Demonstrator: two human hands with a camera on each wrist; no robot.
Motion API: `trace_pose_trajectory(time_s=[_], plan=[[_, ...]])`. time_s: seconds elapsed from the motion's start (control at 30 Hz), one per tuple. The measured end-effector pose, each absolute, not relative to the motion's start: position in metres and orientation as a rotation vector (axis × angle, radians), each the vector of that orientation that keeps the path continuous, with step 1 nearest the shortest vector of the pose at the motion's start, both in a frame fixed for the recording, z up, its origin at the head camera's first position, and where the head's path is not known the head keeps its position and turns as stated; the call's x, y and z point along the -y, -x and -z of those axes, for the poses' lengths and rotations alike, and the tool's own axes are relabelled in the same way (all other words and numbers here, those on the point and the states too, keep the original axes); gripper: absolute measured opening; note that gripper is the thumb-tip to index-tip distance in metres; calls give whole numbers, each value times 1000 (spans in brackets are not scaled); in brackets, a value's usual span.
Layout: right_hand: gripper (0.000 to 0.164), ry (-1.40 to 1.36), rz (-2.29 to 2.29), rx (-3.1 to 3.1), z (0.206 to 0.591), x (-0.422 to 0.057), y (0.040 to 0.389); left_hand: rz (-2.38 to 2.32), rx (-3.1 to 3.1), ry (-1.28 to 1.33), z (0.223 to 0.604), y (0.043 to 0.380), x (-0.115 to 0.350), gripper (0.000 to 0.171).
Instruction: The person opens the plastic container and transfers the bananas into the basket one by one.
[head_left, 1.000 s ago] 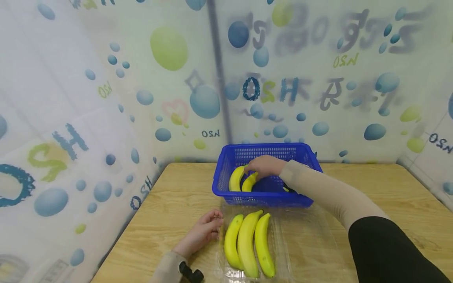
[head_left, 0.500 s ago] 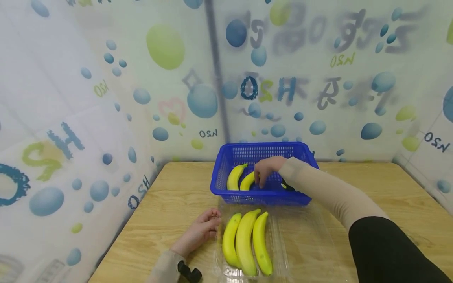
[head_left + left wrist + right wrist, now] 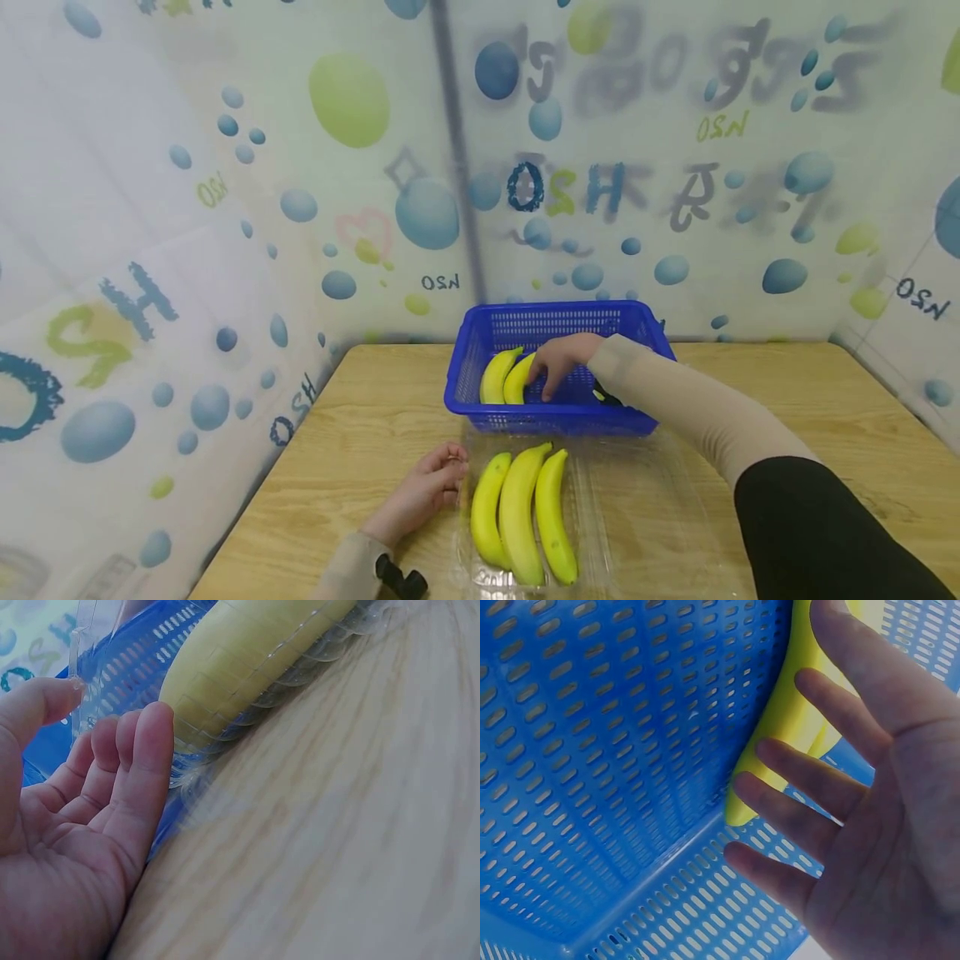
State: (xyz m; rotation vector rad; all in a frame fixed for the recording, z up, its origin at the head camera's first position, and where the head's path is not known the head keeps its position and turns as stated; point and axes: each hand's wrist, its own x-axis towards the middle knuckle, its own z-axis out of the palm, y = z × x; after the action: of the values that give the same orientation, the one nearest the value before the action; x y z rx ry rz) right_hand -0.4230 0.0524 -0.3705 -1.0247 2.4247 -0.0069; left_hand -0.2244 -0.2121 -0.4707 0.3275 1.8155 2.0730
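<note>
One pale tan, wood-grained rectangular table spans the foreground. Behind and to the left of it hangs white translucent sheeting, printed with blue and lime-green ovals, a pink heart outline and mirrored "H2O" lettering; one grey vertical bar shows at the back.

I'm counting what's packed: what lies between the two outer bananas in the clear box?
A third banana lies between them, as the head view shows.
</note>
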Motion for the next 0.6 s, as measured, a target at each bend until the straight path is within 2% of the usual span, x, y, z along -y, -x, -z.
trace_pose_trajectory(time_s=[0.33,0.6], plan=[[55,1008,-30,-2463,373,-53,421,-2073,-1807,-335,472,227,213,14],[47,991,-21,-2495,359,-61,422,-2075,-1795,-320,474,228,213,12]])
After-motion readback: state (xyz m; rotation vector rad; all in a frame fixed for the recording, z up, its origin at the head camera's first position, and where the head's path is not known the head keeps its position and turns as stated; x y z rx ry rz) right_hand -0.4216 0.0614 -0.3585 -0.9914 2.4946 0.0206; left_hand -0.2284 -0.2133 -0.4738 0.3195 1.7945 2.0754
